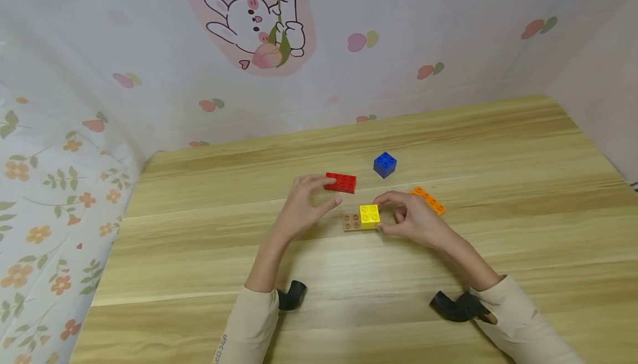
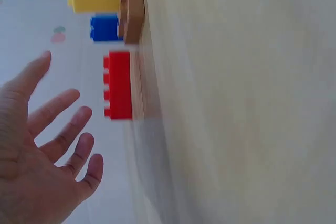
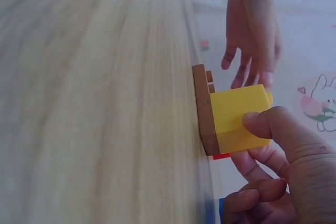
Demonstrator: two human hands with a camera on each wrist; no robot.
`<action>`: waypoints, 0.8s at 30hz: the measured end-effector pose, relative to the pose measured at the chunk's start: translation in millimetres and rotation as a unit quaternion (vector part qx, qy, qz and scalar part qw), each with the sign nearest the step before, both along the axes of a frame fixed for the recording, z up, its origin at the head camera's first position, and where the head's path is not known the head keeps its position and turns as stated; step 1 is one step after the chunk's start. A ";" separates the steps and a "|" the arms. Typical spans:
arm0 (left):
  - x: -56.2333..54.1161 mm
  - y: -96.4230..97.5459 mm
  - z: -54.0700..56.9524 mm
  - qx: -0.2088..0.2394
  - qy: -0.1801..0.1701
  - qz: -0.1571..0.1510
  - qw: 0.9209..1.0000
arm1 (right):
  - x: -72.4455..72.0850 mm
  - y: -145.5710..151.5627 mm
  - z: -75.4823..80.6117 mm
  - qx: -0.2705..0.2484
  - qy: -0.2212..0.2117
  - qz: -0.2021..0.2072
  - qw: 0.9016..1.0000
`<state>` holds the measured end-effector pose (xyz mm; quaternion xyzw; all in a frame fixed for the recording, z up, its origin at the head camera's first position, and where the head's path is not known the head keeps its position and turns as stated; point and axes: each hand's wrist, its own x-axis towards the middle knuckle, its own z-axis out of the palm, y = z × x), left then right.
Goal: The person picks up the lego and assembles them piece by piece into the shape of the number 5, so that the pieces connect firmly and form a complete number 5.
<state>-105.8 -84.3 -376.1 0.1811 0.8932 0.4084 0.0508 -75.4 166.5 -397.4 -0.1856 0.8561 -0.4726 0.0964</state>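
While the right hand is pinching the yellow brick, that block is sitting on the right half of the brown brick, leaving four brown studs showing on the left. The right thumb is lying against the yellow brick's near wall and the forefinger is reaching round to its far side, so the fingers are clamping it between them. The left hand is hovering left of the brown brick, its fingers spreading apart and holding nothing. The red brick is lying on the table just beyond the brown brick; the blue brick is standing farther beyond and to the right, and the orange brick is lying to the right, partly hidden by the right hand.

Judging by its look, the yellow brick is probably handling like moulded plastic: light, stiff, hard to break, and a little slippery along its glossy walls. Two opposite side walls are offering the surest hold, keeping the studded top free for pressing. The brown brick is presenting only a low edge, so fingertips would be steadying it best at its bare left end. Whether the yellow brick is seating fully on the studs, the views are not making clear.
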 end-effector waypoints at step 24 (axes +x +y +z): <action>-44.3 1.8 -9.1 -0.106 -0.005 -0.024 0.994 | 0.8 0.1 -0.5 -0.010 -0.010 -0.002 1.000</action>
